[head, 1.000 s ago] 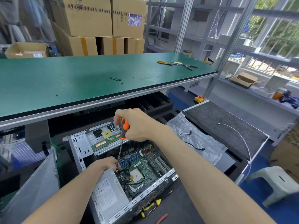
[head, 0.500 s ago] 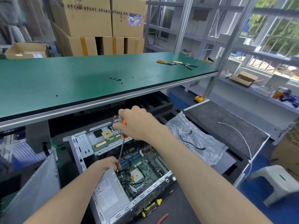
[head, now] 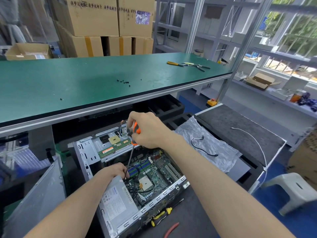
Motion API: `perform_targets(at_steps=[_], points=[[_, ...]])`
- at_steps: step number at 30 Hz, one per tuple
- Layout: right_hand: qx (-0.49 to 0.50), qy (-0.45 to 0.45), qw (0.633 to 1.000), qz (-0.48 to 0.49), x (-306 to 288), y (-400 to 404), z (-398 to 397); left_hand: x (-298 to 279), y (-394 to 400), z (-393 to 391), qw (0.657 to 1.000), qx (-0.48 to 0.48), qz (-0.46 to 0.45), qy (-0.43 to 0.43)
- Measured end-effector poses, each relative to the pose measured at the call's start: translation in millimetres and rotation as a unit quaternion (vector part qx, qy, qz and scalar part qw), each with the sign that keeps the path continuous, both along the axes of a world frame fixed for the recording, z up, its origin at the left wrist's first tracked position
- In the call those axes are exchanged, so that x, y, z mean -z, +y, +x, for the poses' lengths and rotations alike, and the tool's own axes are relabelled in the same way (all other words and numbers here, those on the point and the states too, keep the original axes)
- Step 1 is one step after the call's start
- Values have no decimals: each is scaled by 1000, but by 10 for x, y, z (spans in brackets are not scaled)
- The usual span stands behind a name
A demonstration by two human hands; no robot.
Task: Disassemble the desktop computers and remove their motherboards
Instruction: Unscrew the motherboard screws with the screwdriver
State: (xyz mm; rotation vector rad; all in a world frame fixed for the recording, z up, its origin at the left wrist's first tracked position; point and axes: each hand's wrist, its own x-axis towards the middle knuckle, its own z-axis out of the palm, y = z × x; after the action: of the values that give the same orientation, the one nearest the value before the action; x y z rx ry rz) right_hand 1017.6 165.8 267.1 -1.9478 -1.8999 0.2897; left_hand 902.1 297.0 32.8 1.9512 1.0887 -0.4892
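The right hand [head: 147, 129] grips the orange handle of a screwdriver [head: 130, 155], its shaft slanting down into the open computer case [head: 85, 152] below the green tabletop [head: 68, 86]. The left hand [head: 114, 170] rests at the power supply [head: 116, 201] — its fingers curl round the shaft's tip, beside the green motherboard [head: 154, 176] — still inside the case.

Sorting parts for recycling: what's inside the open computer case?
Inside the case: a green motherboard, black cables and a grey power supply. The left hand hides the screwdriver tip.
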Motion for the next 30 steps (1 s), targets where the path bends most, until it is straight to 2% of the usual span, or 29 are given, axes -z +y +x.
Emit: perform_targets(at_steps=[2, 6, 13, 18, 21, 24, 30], points=[[-10, 8, 1000, -6, -8, -23, 18, -2, 3, -3, 1000, 12, 9, 7], [33, -31, 999, 18, 76, 15, 12, 24, 10, 8, 1000, 21, 17, 11], [42, 24, 996, 69, 158, -81, 89, -77, -32, 4, 998, 52, 20, 15], [14, 66, 997, 31, 70, -135, 107, -76, -41, 13, 998, 60, 25, 18], [5, 30, 999, 15, 49, -118, 85, -67, -37, 7, 997, 62, 27, 20], [45, -42, 998, 2, 61, -58, 53, -55, -31, 1, 997, 62, 30, 18], [-35, -16, 999, -26, -31, -68, 48, -50, -43, 13, 998, 48, 34, 14]])
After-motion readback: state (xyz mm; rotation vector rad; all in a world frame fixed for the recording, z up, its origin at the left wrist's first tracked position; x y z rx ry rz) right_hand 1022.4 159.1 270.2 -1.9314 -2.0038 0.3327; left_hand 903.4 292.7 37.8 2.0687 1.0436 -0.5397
